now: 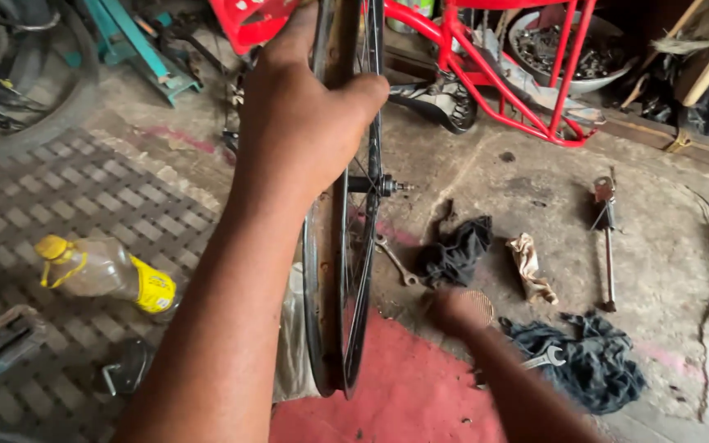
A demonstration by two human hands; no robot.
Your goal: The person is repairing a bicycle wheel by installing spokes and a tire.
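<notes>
Your left hand point(301, 123) grips the bare rim point(326, 271), standing upright, tyre off. Right hand point(457, 310) reaches down right of the rim near a spanner point(395, 261) and dark rag point(457, 250); blurred, grasp unclear. Axle point(387, 185) in place; refitting seems undone.

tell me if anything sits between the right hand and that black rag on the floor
Nothing visible does. The right hand is low over bare floor just below the black rag; the spanner lies to the rag's left, off that line. The left hand grips the wheel rim.
</notes>
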